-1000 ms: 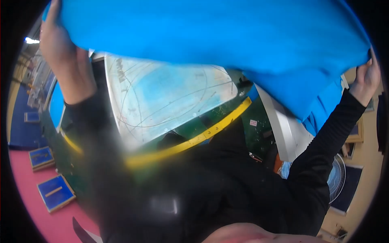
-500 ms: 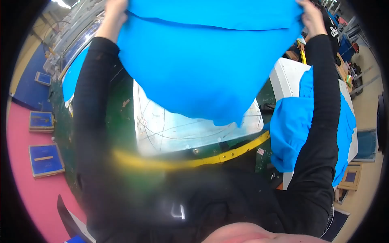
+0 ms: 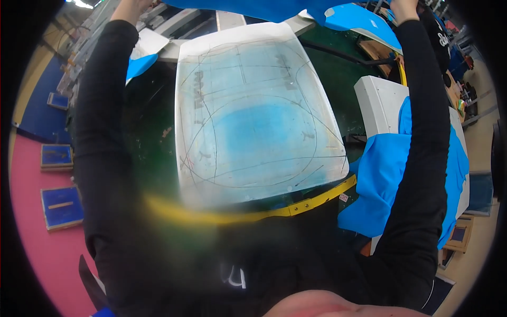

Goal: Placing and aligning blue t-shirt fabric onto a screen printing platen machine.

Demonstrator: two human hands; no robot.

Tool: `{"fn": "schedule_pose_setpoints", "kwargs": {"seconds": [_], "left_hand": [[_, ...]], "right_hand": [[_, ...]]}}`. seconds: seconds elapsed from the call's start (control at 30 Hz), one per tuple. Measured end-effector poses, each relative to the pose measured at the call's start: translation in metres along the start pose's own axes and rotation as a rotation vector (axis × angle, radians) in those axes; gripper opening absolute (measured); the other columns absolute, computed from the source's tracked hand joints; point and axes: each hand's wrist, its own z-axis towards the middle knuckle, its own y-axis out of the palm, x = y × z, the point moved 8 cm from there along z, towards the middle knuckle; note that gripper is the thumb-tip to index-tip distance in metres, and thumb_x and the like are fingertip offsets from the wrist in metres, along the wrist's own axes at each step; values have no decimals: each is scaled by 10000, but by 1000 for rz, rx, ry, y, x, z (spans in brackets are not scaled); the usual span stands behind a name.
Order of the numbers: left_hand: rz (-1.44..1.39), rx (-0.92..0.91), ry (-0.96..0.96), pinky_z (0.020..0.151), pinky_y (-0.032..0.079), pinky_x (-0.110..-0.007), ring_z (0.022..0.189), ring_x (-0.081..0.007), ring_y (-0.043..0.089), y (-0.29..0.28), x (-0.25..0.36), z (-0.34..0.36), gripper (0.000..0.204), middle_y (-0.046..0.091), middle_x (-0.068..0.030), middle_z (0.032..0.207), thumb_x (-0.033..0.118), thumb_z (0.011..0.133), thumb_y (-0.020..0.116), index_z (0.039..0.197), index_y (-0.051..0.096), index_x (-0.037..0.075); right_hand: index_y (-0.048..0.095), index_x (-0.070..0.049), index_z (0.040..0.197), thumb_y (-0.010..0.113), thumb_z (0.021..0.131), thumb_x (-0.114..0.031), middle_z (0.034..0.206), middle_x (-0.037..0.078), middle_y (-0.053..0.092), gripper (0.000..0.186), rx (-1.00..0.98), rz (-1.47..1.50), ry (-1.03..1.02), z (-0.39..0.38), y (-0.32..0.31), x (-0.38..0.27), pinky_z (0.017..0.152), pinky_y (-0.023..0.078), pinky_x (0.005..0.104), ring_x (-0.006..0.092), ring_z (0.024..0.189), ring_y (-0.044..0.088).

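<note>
A blue fabric piece [image 3: 264, 5] stretches across the top edge of the view, lifted beyond the far end of a white board. At its left end is my left hand [image 3: 135, 6], and at its right end my right hand [image 3: 404, 10]. Both arms reach far forward, and the picture's edge cuts off most of my fingers. The fabric hangs raised between the two hands. Below it, the tapered white board [image 3: 253, 158] lies uncovered, marked with dark curved and straight lines and a pale blue stain in its middle.
A yellow curved strip [image 3: 301, 206] runs along the board's near edge. To the right, blue fabric [image 3: 377, 179] lies heaped by a white box-shaped stand [image 3: 372, 103]. Another blue piece [image 3: 364, 24] rests at the far right. Framed blue screens [image 3: 62, 207] lie at left.
My hands have moved forward and up with the blue fabric. It hung over much of the white board before; now the board's surface shows.
</note>
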Motion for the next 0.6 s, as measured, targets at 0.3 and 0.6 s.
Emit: {"fn": "schedule_pose_setpoints", "kwargs": {"seconds": [0.3, 0.6], "left_hand": [[-119, -66, -323, 850, 484, -298, 955, -165, 588, -47, -168, -122, 524, 570, -76, 1184, 89, 827, 585, 1330, 442, 70], [-249, 178, -614, 842, 505, -338, 974, -224, 599, -65, -295, -284, 514, 557, -135, 1203, -33, 794, 550, 1300, 476, 27]], "right_hand": [[468, 58, 1281, 666, 771, -55, 1243, 187, 531, 559, -80, -169, 315, -255, -19, 79, 910, 428, 310, 219, 1072, 540], [419, 58, 1313, 586, 798, 31, 1340, 212, 432, 541, -175, -219, 545, -445, -56, 101, 1004, 342, 323, 255, 1213, 442]]}}
